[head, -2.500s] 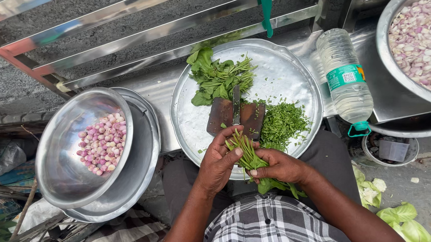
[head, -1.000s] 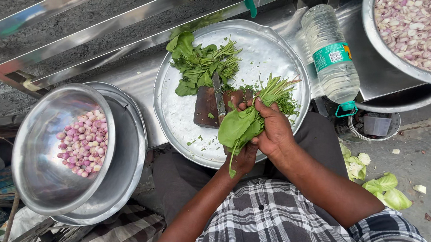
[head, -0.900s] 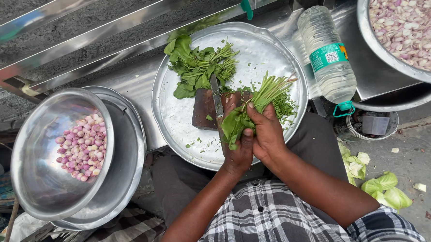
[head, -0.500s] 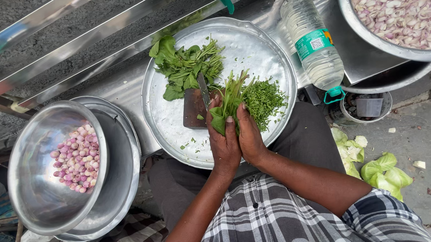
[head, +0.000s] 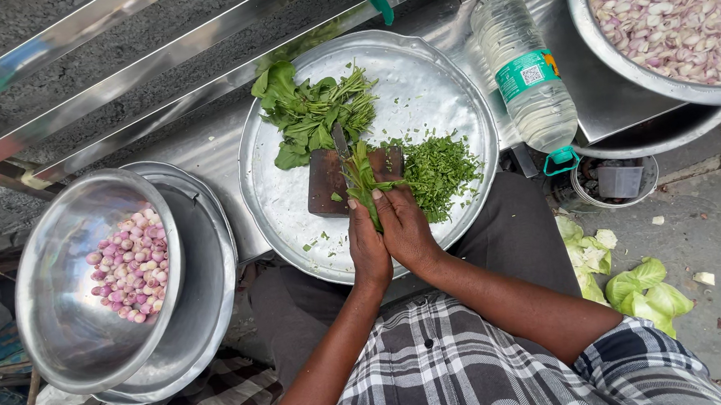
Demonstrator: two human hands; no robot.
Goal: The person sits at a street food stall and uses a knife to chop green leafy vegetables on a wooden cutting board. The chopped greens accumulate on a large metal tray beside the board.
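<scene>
Head view: two hands, left hand (head: 368, 248) and right hand (head: 408, 229) (together), around one leaf bundle (head: 362, 178).

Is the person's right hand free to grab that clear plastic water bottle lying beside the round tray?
Probably not at once: the right hand and left hand both grip a bunch of greens; otherwise nothing blocks the clear plastic water bottle.

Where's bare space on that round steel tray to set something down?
Free: the round steel tray's left part, between its rim and the wooden cutting block, and its upper right, beyond the chopped greens, toward the water bottle. Crowded: the middle, where both hands, left hand and right hand, press a leaf bunch against the blade, with whole greens above.
</scene>
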